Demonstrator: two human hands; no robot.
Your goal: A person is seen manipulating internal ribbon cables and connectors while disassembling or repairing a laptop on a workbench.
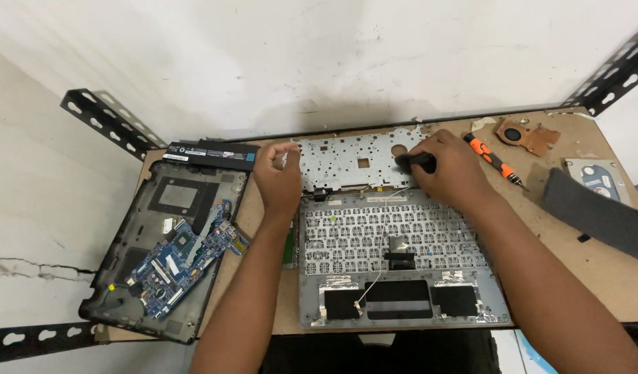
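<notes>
A grey laptop top case (402, 277) lies upside down on the brown bench, its keyboard underside showing. Behind it a perforated silver metal backing plate (347, 161) is tilted up along the case's far edge. My left hand (277, 176) pinches the plate's left edge between thumb and fingers. My right hand (447, 166) is closed around the black handle of a screwdriver (416, 163), held at the plate's right side. The tool's tip is hidden behind my fingers.
At the left lies a dark laptop bottom case (128, 277) with a blue circuit board (184, 257) in it; a black battery (211, 154) sits behind. At the right are an orange-and-black screwdriver (493, 161), a copper fan (523, 135), a hard drive (596, 176) and a grey cloth (596, 215).
</notes>
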